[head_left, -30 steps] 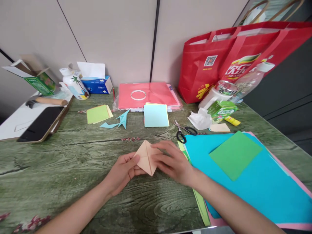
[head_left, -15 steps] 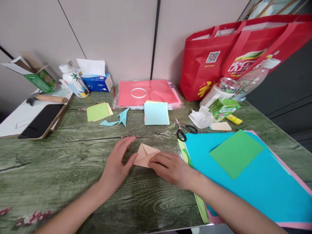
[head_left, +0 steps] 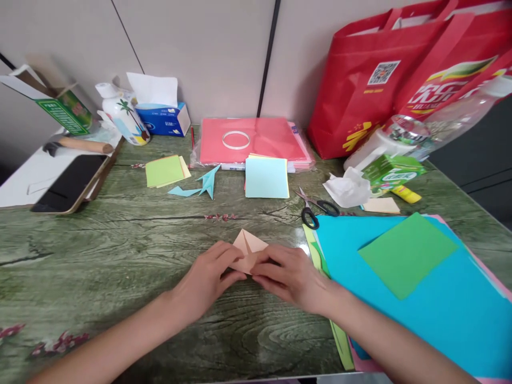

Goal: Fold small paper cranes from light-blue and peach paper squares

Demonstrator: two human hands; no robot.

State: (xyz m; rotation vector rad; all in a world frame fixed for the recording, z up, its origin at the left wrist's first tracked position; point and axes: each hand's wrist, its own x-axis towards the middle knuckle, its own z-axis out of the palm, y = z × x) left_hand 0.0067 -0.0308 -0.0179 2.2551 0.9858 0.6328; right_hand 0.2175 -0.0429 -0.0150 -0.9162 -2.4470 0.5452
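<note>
A folded peach origami paper (head_left: 247,246) lies on the wood-patterned table between my two hands, its top corner pointing away from me. My left hand (head_left: 216,272) is closed on its left side, fingertips on top and thumb at the near edge. On the other side, my right hand (head_left: 288,274) pinches the paper's lower right edge, hiding that corner. Creases run from the top corner toward the paper's middle. Beyond the hands lie a folded light-blue origami figure (head_left: 205,184) and a stack of pale-blue square sheets (head_left: 266,177).
Black-handled scissors (head_left: 310,208) lie right of centre. Large blue sheets (head_left: 400,325) carry a green square (head_left: 408,255) at right. Farther back are a red bag (head_left: 360,80), a crumpled tissue (head_left: 348,186) and a tissue box (head_left: 166,120). A phone (head_left: 68,184) rests at left.
My left hand has moved in from beside the paper and closed on its left side. My right hand keeps its hold at the right edge. The camera view has shifted slightly.
</note>
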